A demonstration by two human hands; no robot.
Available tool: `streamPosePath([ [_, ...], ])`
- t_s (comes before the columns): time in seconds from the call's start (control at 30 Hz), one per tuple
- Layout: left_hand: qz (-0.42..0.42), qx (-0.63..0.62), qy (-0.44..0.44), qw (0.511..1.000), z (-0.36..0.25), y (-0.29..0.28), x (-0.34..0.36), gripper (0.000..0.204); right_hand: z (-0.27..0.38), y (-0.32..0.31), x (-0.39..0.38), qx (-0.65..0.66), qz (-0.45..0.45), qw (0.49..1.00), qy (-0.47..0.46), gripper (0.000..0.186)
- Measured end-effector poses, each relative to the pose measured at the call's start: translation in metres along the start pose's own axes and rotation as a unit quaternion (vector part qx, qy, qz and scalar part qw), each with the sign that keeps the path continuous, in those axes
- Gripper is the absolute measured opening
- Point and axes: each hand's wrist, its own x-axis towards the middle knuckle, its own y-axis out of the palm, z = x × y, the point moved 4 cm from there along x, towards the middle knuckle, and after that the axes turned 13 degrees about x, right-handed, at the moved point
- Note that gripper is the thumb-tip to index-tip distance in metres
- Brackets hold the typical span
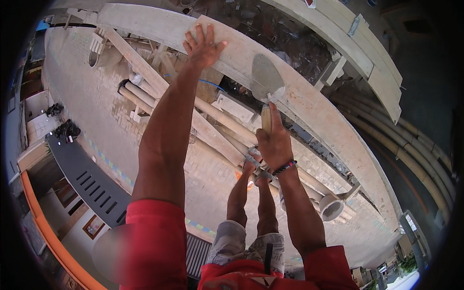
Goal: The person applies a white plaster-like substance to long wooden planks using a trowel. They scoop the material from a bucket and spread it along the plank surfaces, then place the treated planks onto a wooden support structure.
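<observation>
My left hand (205, 49) lies with spread fingers on a long, pale board-like surface (232, 41) that curves across the view. It holds nothing. My right hand (274, 145) is wrapped around the wooden handle of a trowel (266, 120), its index finger stretched along toward the blade. The trowel's rounded blade is over the same pale surface, coated in grey, mortar-like material (266, 72). Whether the blade touches the surface I cannot tell.
My feet (253, 162) stand on bamboo poles (227, 118) and planks above a paved street (208, 193). A dirty bucket (332, 208) hangs or stands near the poles at right. Another pale ledge (372, 63) curves at upper right, with more bamboo poles (406, 150) below it.
</observation>
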Motion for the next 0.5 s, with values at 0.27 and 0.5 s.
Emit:
streamPosePath([
  [0.27, -0.262, -0.017, 0.086, 0.961, 0.04, -0.018, 0.002, 0.042, -0.03, -0.06, -0.033, 0.116, -0.074, 0.986, 0.095, 0.067],
  [0.5, -0.366, -0.011, 0.083, 0.927, 0.049, -0.005, 0.013, 0.04, -0.012, -0.027, -0.035, 0.13, -0.087, 0.985, 0.079, 0.068],
])
